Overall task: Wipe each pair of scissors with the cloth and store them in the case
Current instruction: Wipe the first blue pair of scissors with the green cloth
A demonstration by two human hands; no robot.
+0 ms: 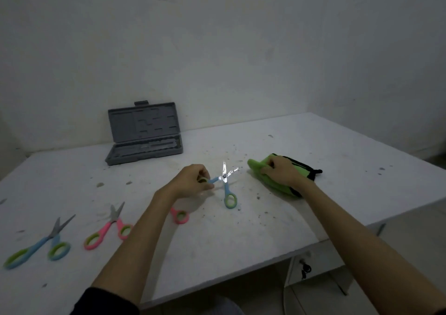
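Left grip (193,180): pinches one handle loop of small blue-and-green plastic scissors (225,186), blades splayed, over mid-counter. Right grip (281,172): fingers curled on soft green cloth with black trim (277,181), lying limp beside. Scissors judged light, stiff, sharp-edged; best held by loops. Grey hinged plastic case (144,134): open, rear left. White speckled counter (313,150); bare white walls.

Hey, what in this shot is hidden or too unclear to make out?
Head view only:
- A second pink scissors: just one handle loop shows; the left forearm covers the rest.
- Held blue scissors: one handle loop is buried in the left hand.
- Green cloth: its middle lies under the right hand.
- Open grey case: dim light blurs whatever sits in its tray.
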